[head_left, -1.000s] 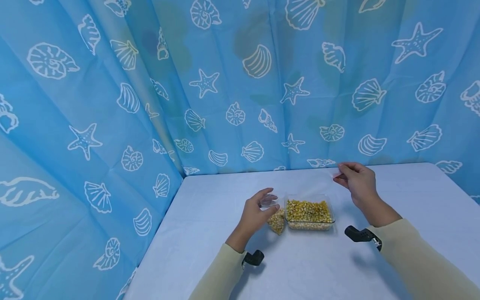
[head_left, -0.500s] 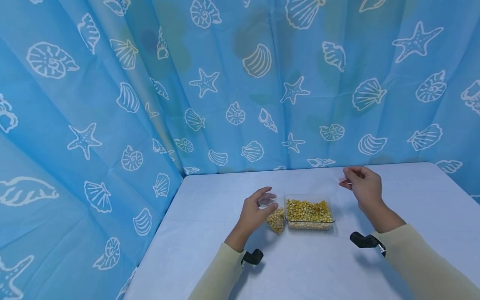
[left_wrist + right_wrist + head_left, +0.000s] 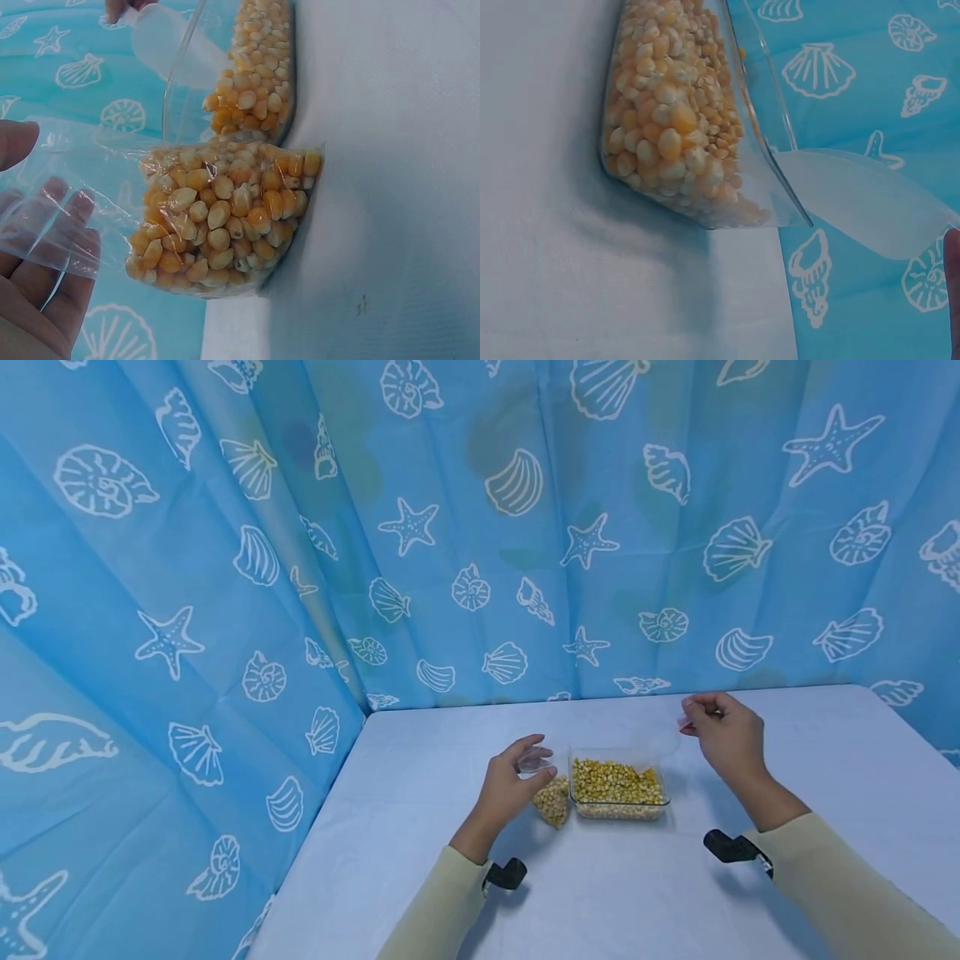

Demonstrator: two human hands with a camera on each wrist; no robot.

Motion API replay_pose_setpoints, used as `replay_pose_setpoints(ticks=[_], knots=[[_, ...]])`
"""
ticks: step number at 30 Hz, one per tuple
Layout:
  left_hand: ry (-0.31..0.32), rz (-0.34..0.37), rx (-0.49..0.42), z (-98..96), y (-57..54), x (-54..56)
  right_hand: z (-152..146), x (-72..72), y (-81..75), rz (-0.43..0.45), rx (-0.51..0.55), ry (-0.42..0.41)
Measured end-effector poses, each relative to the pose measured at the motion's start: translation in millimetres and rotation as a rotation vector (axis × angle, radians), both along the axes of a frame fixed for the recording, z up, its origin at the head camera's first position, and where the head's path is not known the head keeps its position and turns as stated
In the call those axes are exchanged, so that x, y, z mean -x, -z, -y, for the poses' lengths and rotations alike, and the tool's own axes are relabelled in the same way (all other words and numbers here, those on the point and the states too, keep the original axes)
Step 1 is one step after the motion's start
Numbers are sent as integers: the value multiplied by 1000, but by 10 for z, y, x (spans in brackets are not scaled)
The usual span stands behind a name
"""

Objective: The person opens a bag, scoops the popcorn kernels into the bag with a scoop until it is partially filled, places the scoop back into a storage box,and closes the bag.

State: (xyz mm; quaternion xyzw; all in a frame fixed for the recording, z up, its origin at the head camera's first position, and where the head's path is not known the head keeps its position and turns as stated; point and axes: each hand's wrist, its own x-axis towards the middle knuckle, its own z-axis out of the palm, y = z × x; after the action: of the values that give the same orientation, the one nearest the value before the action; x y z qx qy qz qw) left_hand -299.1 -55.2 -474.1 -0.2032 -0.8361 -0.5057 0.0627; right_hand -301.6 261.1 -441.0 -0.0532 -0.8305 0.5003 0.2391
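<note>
A clear plastic bag (image 3: pixel 552 806) of corn kernels stands on the table. My left hand (image 3: pixel 502 789) holds its upper part, thumb and fingers spread around the mouth; through the film in the left wrist view fingers (image 3: pixel 75 232) show. Right beside the bag is a clear rectangular container (image 3: pixel 618 804), filled with yellow corn kernels (image 3: pixel 615 781). Beyond its right back corner my right hand (image 3: pixel 727 735) pinches the handle of a translucent white scoop (image 3: pixel 855 195). The scoop's far end lies at the container's rim in the right wrist view; whether it holds kernels I cannot tell.
A white cloth (image 3: pixel 420 760) covers the table. Blue curtains (image 3: pixel 465 527) with white shell prints hang behind it and along the left side. A black wrist camera (image 3: pixel 507 875) sits on the left sleeve, another wrist camera (image 3: pixel 731 846) on the right.
My right hand has moved a little to the right and toward me, still pinching the scoop, and its wrist has turned slightly. My left hand and the bag have hardly moved.
</note>
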Motion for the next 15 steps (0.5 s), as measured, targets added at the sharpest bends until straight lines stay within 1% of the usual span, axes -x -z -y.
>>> replay_pose_setpoints(ticks=[9, 15], knots=[[14, 5, -21, -6, -15, -12, 54, -25, 47, -4, -21, 21], [16, 2, -23, -4, -10, -9, 87, -14, 128, 1, -31, 19]])
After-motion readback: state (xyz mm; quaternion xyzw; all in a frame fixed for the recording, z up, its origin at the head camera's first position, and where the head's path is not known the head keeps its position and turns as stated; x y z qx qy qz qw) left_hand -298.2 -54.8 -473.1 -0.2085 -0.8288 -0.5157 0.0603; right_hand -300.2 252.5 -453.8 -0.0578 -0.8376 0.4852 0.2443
